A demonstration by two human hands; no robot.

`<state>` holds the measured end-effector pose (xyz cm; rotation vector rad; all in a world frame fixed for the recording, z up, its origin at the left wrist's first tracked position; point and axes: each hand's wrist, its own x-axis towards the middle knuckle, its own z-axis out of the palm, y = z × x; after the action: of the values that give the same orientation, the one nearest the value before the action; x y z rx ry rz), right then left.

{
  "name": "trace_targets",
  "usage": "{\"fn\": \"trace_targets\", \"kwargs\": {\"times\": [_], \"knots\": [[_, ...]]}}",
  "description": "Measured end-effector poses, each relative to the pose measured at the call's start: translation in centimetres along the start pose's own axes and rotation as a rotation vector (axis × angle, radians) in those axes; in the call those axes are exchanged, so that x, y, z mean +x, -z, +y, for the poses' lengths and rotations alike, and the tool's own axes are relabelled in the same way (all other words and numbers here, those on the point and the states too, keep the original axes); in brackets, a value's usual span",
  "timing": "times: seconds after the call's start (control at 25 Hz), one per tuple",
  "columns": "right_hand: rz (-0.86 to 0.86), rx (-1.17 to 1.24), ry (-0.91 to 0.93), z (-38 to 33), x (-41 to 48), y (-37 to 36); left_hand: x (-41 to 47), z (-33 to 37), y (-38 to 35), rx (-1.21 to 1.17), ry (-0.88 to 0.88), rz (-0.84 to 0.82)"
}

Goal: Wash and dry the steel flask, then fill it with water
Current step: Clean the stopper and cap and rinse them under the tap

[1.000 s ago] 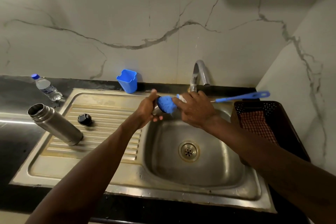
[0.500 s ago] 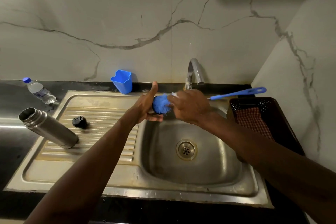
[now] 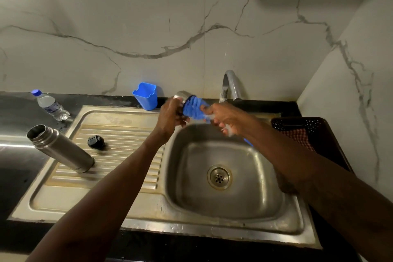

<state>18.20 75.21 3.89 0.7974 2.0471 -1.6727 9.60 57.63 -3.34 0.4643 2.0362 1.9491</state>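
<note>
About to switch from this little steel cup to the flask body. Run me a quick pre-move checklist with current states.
1. Flask open and reachable: ok. The steel flask lies on its side on the drainboard, mouth uncapped.
2. Stopper out of the way: ok. The black cap sits on the drainboard, apart from the flask.
3. Brush in hand: ok. The right hand grips the bottle brush.
4. Left hand free: not ok. The left hand holds the steel cup against the bristles.
5. Water running: cannot tell; the tap spout is blurred.
6. Drying cloth ready: ok. The checked cloth lies in the dark basket.
</note>
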Motion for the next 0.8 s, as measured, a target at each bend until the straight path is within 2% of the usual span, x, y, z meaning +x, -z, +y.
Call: {"fn": "trace_targets", "kwargs": {"times": [0.08, 0.16, 0.2, 0.24, 0.32, 0.4, 0.44, 0.48, 0.52, 0.56, 0.64, 0.72, 0.76, 0.8], "knots": [[0.263, -0.364, 0.251, 0.1, 1.3, 0.5, 0.0, 1.4, -0.6, -0.099, 0.170, -0.091], [0.511, -0.823, 0.548, 1.5, 2.2, 0.7, 0.4, 2.4, -1.0, -0.269, 0.312, -0.107], [0.585, -0.972, 0.728, 2.4, 2.4, 0.7, 0.6, 3.1, -1.1, -0.325, 0.398, -0.112], [0.618, -1.072, 0.909, 3.3, 2.5, 0.7, 0.7, 3.6, -1.2, -0.291, 0.482, -0.120], [0.711, -1.271, 1.205, 4.6, 2.6, 0.7, 0.8, 3.3, -1.5, -0.081, 0.605, -0.129], [0.808, -1.381, 1.304, 5.3, 3.3, 0.9, 0.3, 2.0, -2.1, 0.125, 0.568, -0.110], [0.805, -1.362, 1.226, 5.6, 3.4, 0.8, 0.1, 1.4, -2.5, 0.135, 0.497, -0.060], [0.769, -1.283, 1.058, 5.7, 3.4, 0.3, -0.1, 1.0, -2.9, 0.076, 0.407, -0.002], [0.683, -1.151, 0.811, 5.4, 2.7, -0.6, -0.1, 0.7, -3.1, 0.021, 0.318, 0.044], [0.542, -0.954, 0.557, 4.9, 2.2, -1.3, -0.1, 0.3, -3.0, -0.002, 0.226, 0.067], [0.122, -0.433, 0.120, 3.6, 1.2, -1.3, -0.5, -0.3, -2.7, 0.005, 0.100, 0.046], [-0.239, 0.063, -0.112, 2.4, 0.9, -0.6, -0.8, -0.5, -2.3, -0.025, 0.041, 0.039], [-0.318, 0.261, -0.155, 2.4, 1.0, -0.4, -0.6, -0.6, -2.1, -0.038, 0.024, 0.056], [-0.313, 0.371, -0.153, 2.3, 1.3, -0.3, -0.3, -0.3, -1.8, -0.052, 0.001, 0.073]]}}
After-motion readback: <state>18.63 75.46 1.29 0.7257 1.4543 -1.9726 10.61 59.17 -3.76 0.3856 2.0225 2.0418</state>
